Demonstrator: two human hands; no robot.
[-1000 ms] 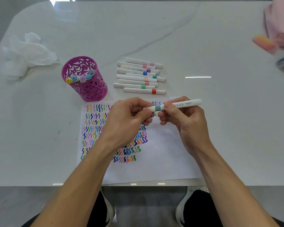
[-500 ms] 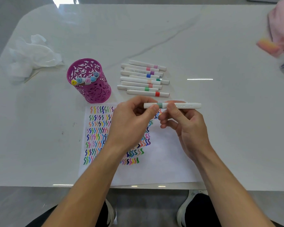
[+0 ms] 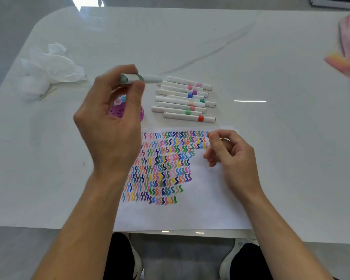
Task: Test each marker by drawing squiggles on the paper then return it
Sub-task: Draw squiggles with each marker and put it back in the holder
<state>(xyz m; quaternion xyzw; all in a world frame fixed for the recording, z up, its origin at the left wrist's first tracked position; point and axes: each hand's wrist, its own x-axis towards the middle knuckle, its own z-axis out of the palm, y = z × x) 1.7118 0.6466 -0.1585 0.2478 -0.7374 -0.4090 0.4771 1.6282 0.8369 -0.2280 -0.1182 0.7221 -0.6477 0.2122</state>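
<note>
My left hand (image 3: 111, 126) is raised over the purple pen cup (image 3: 127, 110) and pinches a capped white marker with a green band (image 3: 148, 78) between thumb and fingers. The cup is mostly hidden behind that hand; a few marker caps show inside it. My right hand (image 3: 228, 156) hovers over the upper right of the paper (image 3: 200, 199) with its fingers loosely curled and nothing in them. Rows of coloured squiggles fill the paper's upper left. Several white markers (image 3: 183, 100) lie side by side on the table beyond the paper.
A crumpled white tissue (image 3: 47, 71) lies at the far left of the white marble table (image 3: 271, 158). Pink and orange items (image 3: 343, 57) sit at the right edge. The paper's near edge reaches the table's front edge.
The right hand has let go of the marker and dropped towards the paper. The left hand has carried the marker up and left to above the purple cup.
</note>
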